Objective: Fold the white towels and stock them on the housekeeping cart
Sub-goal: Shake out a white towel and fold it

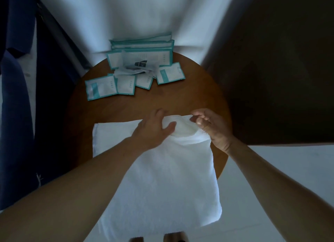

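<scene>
A white towel (162, 178) lies across the near half of a round wooden table (180, 97) and hangs over its front edge. My left hand (153, 129) rests flat on the towel near its far edge, fingers spread and thumb out to the right. My right hand (209, 126) pinches the towel's far right corner between thumb and fingers and lifts it a little off the table. A fold of cloth bulges between the two hands. No housekeeping cart is in view.
Several white and teal packets (141, 68) lie scattered over the far half of the table. White curtains (141, 15) hang behind it. Dark blue fabric (16, 97) is at the left, a dark wall (280, 70) at the right, pale floor (289, 169) below.
</scene>
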Tool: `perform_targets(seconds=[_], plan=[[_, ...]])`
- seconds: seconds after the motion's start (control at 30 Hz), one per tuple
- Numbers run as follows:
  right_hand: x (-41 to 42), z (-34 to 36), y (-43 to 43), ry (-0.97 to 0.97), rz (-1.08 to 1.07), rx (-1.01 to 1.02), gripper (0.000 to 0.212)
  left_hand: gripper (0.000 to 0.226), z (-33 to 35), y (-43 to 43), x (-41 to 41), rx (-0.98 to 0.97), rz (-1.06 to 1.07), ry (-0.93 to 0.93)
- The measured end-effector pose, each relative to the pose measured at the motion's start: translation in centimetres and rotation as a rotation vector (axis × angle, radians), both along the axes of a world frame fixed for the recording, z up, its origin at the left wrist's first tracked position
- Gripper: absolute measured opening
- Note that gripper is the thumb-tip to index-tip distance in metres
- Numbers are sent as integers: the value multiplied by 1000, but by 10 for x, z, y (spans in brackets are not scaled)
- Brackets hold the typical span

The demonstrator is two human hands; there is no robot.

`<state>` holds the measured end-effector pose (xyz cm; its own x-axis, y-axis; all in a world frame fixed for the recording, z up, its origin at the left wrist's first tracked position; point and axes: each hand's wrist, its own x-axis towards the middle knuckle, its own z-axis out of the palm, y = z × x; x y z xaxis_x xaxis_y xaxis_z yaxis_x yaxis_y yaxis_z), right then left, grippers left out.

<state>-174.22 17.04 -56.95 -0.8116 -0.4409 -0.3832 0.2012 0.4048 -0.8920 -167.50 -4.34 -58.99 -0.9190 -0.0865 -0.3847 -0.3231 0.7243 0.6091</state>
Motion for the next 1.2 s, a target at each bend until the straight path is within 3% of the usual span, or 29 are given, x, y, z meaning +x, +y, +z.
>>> perform_targets(seconds=[0.1, 0.17, 0.27, 0.4, 0.43, 0.5, 0.57, 0.63, 0.77, 0.97, 1.2], plan=[[-6, -1, 0, 37, 6, 90, 83, 58, 1, -16, 11, -100, -11, -3], [-11, -7, 1, -7, -5, 133, 97, 59, -1, -27, 20, -173, -13, -19], [-14, -15, 8, -93, -13, 116, 113, 66, -7, -46, 31, -229, 37, -70], [-9, -21, 20, -113, -11, 112, 115, 66, -13, -71, 45, -376, 144, -91], [-6, -24, 21, -127, -5, 118, 111, 67, -15, -76, 50, -418, 143, -112], [-7, -32, 17, -111, -114, 142, 78, 69, -19, -82, 59, -459, 170, -157], [-13, -39, 9, -110, -333, 170, 42, 68, -23, -86, 67, -457, 229, -163], [-18, -50, 0, -103, -457, 235, 29, 65, -26, -87, 72, -455, 272, -144], [-8, -69, -16, -150, -517, 376, 40, 71, -27, -88, 81, -441, 383, -150], [15, -63, -1, -63, -459, 460, 62, 89, -20, -75, 116, -260, 735, -101], [90, -57, 44, -178, -332, 556, 49, 87, -12, -34, 202, -133, 910, -210]])
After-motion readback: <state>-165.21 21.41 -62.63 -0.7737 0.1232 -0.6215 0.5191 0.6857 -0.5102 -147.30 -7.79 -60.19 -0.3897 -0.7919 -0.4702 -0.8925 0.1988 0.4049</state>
